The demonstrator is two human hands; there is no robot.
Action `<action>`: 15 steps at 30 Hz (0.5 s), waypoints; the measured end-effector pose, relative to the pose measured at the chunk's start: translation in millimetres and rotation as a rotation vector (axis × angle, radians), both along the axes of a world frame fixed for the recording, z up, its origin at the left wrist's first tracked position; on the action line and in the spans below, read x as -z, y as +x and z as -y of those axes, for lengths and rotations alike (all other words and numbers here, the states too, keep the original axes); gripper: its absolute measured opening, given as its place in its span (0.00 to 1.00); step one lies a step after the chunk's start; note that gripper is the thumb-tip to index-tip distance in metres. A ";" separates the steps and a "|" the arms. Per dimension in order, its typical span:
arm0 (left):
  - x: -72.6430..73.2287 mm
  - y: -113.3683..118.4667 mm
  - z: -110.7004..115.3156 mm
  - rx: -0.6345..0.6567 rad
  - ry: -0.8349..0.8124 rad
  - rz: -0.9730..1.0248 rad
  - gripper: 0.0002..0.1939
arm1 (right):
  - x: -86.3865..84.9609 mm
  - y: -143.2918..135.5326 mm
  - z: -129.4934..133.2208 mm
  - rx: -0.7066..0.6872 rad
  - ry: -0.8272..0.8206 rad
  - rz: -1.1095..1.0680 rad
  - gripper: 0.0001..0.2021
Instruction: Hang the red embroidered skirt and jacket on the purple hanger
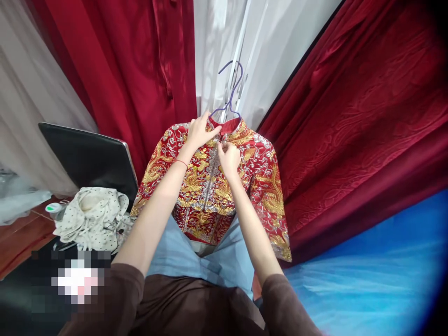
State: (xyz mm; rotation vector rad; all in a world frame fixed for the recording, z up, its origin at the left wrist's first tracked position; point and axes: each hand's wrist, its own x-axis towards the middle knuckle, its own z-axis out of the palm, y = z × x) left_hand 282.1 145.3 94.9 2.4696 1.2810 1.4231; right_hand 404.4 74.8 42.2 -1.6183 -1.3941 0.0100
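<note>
A red jacket (199, 179) with gold and silver embroidery hangs upright on a purple wire hanger (231, 91). Its collar stands around the hanger's base, and a front seam runs down the middle. My left hand (200, 133) lies at the left side of the collar, fingers apart, the thumb reaching toward the collar opening. Just below the collar, right of the front seam, my right hand (229, 157) is closed, thumb and fingers pinched at the jacket's front edge. What exactly it pinches is too small to make out.
Dark red curtains (350, 116) hang on both sides of a white one (213, 56). At left are a black chair back (91, 156) and a heap of dotted white cloth (94, 217). Blue tulle (378, 270) spreads at lower right.
</note>
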 end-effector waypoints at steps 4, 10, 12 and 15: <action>7.8 1.1 11.0 -0.039 0.035 0.043 0.27 | 11.3 -12.6 4.9 0.052 0.090 -0.034 0.14; 5.0 -0.1 15.1 -0.057 0.048 0.051 0.27 | 16.9 -24.3 6.8 0.120 0.136 -0.050 0.15; 5.4 0.2 15.8 -0.057 0.040 0.054 0.27 | 15.0 -23.9 8.4 0.143 0.095 0.006 0.15; 6.5 1.3 16.6 -0.066 0.039 0.053 0.27 | 11.2 -21.3 10.3 0.168 0.051 0.065 0.16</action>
